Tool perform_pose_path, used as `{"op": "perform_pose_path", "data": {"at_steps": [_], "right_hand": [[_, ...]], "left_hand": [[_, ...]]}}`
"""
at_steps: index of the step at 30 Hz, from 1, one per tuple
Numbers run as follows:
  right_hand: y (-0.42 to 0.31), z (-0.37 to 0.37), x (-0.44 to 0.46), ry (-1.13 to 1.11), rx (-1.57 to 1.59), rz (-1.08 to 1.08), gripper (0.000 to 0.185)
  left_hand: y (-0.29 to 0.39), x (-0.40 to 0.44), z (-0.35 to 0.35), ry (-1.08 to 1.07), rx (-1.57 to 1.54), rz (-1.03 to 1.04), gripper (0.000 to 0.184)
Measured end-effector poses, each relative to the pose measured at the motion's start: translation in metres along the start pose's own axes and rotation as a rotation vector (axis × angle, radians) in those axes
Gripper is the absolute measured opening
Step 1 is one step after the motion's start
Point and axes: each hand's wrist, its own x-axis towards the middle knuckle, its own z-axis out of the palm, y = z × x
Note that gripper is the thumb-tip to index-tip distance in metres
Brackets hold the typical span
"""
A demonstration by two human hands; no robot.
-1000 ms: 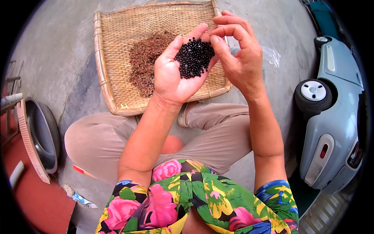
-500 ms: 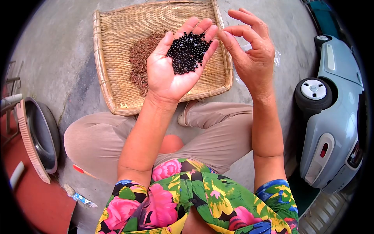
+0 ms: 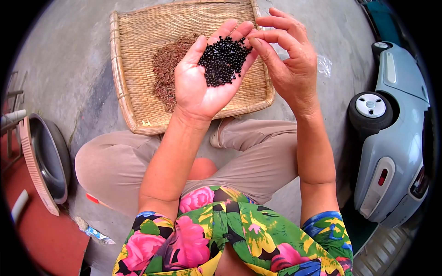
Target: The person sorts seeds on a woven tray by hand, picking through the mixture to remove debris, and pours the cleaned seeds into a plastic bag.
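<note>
Palm up, my left hand (image 3: 197, 89) cups a heap of small, shiny black seeds (image 3: 223, 62), its fingers slightly curled beneath them. My right hand (image 3: 292, 66) is at the left hand's fingertips, thumb and forefinger pinched together beside the seeds; whatever might be between them is too small to make out. Under both hands is a woven bamboo tray (image 3: 138, 41) on the floor. A reddish-brown pile of dry husks or chaff (image 3: 166, 69) lies in it, partly hidden by the left hand.
My crossed legs (image 3: 115, 161) are close to the tray's near edge. At left stand a grey metal basin (image 3: 50, 156) and a pink ridged board (image 3: 37, 165). A light-blue toy car (image 3: 396, 129) is at right. Clear plastic (image 3: 324, 66) lies beyond my right hand.
My right hand has moved slightly left, bringing its pinched fingertips up to the left hand's fingers. The left hand and the seeds stay almost still.
</note>
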Motion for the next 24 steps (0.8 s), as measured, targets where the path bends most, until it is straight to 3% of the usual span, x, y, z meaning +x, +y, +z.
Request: {"op": "perform_pose_path", "data": {"at_steps": [3, 7, 9, 14, 16, 17, 18, 20, 24], "right_hand": [[-0.009, 0.003, 0.003, -0.031, -0.069, -0.067, 0.004], [-0.005, 0.006, 0.001, -0.089, -0.228, -0.099, 0.005], [0.000, 0.008, -0.001, 0.008, 0.035, 0.024, 0.008], [0.016, -0.009, -0.004, 0.087, -0.015, 0.171, 0.016], [0.017, -0.010, -0.003, -0.072, -0.341, 0.068, 0.018], [0.012, -0.006, -0.005, -0.016, -0.150, 0.188, 0.014], [0.007, -0.004, -0.003, -0.017, -0.151, 0.189, 0.014], [0.000, 0.002, 0.000, 0.038, -0.031, -0.013, 0.012], [-0.009, 0.005, 0.000, -0.062, -0.233, -0.068, 0.014]], "left_hand": [[0.005, 0.000, -0.010, -0.138, -0.139, -0.089, 0.047], [0.004, 0.000, -0.010, -0.094, -0.140, -0.082, 0.047], [0.003, 0.001, -0.010, -0.110, -0.141, -0.078, 0.047], [0.007, 0.001, -0.002, -0.031, -0.039, 0.037, 0.050], [0.008, 0.001, -0.002, -0.051, -0.063, 0.038, 0.050], [0.007, 0.001, -0.001, -0.044, -0.054, 0.044, 0.050], [0.007, 0.001, 0.000, -0.039, -0.045, 0.051, 0.050], [0.005, 0.001, 0.000, -0.030, -0.041, 0.032, 0.049], [0.006, 0.000, -0.007, -0.035, -0.094, -0.019, 0.048]]}}
